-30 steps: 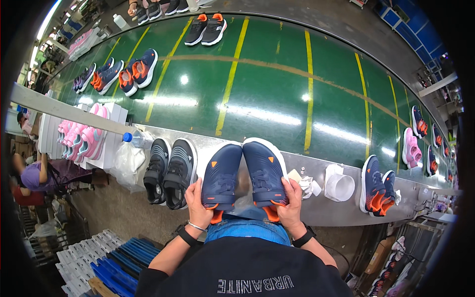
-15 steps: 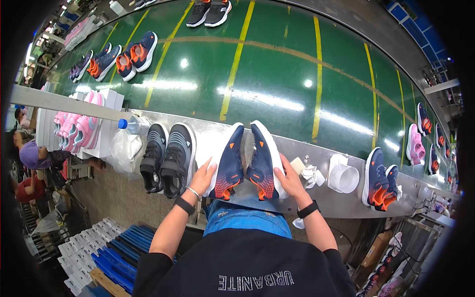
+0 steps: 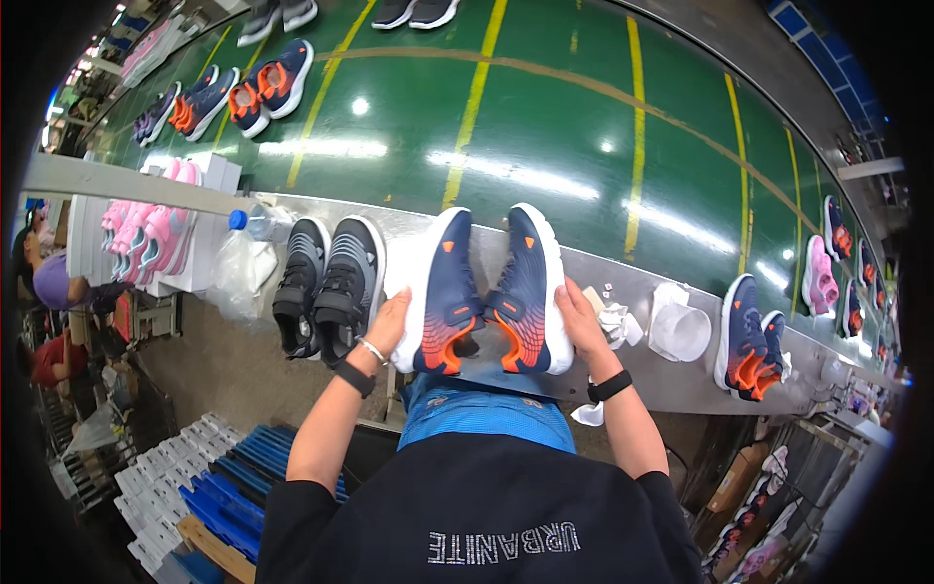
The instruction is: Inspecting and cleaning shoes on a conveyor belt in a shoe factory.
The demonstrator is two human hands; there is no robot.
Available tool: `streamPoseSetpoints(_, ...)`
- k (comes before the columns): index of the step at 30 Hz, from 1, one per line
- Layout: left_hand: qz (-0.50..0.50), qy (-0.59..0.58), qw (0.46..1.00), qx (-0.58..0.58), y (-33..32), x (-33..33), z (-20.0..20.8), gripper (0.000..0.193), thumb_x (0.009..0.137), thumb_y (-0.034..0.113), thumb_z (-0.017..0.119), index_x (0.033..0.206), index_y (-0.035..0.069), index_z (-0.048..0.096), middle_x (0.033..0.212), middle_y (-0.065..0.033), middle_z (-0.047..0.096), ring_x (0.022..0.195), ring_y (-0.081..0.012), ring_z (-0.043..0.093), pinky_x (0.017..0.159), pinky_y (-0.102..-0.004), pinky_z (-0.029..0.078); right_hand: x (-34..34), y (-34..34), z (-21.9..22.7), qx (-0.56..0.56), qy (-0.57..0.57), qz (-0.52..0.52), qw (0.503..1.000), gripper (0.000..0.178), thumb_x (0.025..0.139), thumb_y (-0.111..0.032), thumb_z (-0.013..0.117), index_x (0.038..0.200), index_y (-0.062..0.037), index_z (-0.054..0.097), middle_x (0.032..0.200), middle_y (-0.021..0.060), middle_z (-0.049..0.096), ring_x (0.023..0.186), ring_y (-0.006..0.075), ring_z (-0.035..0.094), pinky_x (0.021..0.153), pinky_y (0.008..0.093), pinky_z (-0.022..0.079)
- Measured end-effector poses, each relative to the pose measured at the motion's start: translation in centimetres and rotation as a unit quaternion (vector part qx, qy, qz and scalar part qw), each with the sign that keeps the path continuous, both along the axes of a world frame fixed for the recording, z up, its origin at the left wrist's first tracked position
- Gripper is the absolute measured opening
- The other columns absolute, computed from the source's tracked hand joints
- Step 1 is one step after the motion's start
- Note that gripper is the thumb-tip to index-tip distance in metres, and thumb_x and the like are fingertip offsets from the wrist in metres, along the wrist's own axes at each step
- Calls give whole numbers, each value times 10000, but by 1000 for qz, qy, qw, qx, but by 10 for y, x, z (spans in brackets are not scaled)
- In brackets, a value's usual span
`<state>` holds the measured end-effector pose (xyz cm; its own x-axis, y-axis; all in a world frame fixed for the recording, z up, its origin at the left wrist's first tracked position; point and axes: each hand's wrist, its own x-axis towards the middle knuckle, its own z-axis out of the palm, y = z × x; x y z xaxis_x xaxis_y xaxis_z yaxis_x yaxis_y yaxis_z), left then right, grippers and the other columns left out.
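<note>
My left hand (image 3: 391, 324) is closed on the white sole of a navy sneaker (image 3: 449, 273) with orange lining. Its mate, a second navy sneaker (image 3: 530, 282), is gripped along the outer sole by my right hand (image 3: 582, 319). Both shoes are held side by side over the metal ledge, toes pointing away from me, their uppers tilted toward each other with a gap between. The fingertips of both hands are partly hidden behind the soles. Left of them, a pair of black and grey sneakers (image 3: 342, 287) sits on the ledge.
Beyond the metal ledge (image 3: 623, 277) runs a green conveyor belt (image 3: 545, 127) with yellow lines and several shoe pairs. A white roll (image 3: 679, 329) and another navy pair (image 3: 744, 341) lie to the right. Pink shoes (image 3: 156, 234), a plastic bag (image 3: 238, 277) and a blue-capped bottle (image 3: 263, 222) are left.
Both navy sneakers have been raised and turned, showing more of their outer sides and soles. Another grey pair has come into view at the belt's upper left.
</note>
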<state>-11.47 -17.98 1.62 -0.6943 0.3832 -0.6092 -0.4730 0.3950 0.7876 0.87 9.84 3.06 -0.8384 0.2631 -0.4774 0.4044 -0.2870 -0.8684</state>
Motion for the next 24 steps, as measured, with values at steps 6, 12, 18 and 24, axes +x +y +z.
streamPoseSetpoints(6, 111, -64, 991, 42, -1, -10, 10, 682, 874, 569, 349, 1043, -60, 550, 882, -70, 581, 747, -113, 514, 635, -238, 416, -12, -4, 20, -53, -27, -57, 997, 521, 926, -434, 360, 1165, 14, 477, 1036, 80, 564, 931, 129, 520, 816, 248, 413)
streamPoseSetpoints(12, 128, -114, 978, 123, 13, -22, 49, 605, 911, 485, 330, 1186, -42, 445, 1076, -118, 580, 936, -193, 582, 836, -292, 456, -17, 0, 24, -92, -23, -99, 991, 623, 910, -516, 296, 1150, 27, 484, 1047, 118, 562, 934, 159, 537, 812, 280, 436)
streamPoseSetpoints(18, 148, -182, 922, 309, 21, -27, 40, 554, 930, 446, 294, 1263, 13, 383, 1209, -113, 505, 1070, -226, 519, 937, -339, 402, -24, -4, 39, -216, 22, -137, 967, 615, 909, -506, 299, 1216, 14, 418, 1110, 124, 542, 945, 197, 553, 835, 314, 453)
streamPoseSetpoints(24, 149, -279, 864, 391, 27, -19, 3, 546, 917, 468, 309, 1271, 58, 381, 1233, -130, 480, 1086, -276, 505, 924, -399, 418, -25, -10, 32, -346, 65, -188, 917, 596, 903, -495, 319, 1234, -6, 400, 1150, 123, 533, 997, 221, 547, 882, 348, 443)
